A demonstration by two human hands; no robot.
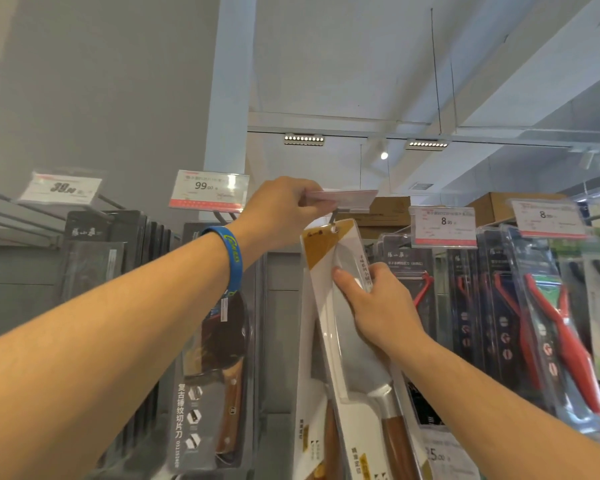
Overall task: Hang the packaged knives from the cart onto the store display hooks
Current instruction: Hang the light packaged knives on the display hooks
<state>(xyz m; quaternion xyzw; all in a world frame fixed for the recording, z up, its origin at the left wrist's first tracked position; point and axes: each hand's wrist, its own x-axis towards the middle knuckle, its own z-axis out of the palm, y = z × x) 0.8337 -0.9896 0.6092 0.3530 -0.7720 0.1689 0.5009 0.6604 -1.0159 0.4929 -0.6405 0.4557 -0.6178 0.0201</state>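
Right now the packaged knife (357, 362), a wood-handled cleaver sealed on a white and gold card, is held high against the display. It is tilted with its top leaning left, so the hang hole (334, 230) sits just under the tip of the hook (333, 216). Whether the hook has entered the hole I cannot tell; the two look to be touching or very nearly so.

The right hand (378, 306) grips the pack around the blade blister, thumb across the front and fingers curled behind the right edge. That hold leaves the top of the card free to be steered. The left hand (281, 213) reaches up beside it and pinches the price tag (347, 197) at the hook's front end. Its fingers are closed on the tag and tip it up to nearly flat, which I judge is meant to clear the tip so the card can slide on.

Lower down, behind the held pack, hangs another white pack (312, 427) of the same kind. To the left hang dark boxed cleavers (201, 375) under a 99.00 tag (208, 190). To the right are red peelers (551, 323) in clear packs, under an 8.99 tag (444, 225). A blue wristband (231, 258) circles the left wrist. The cart is out of view.
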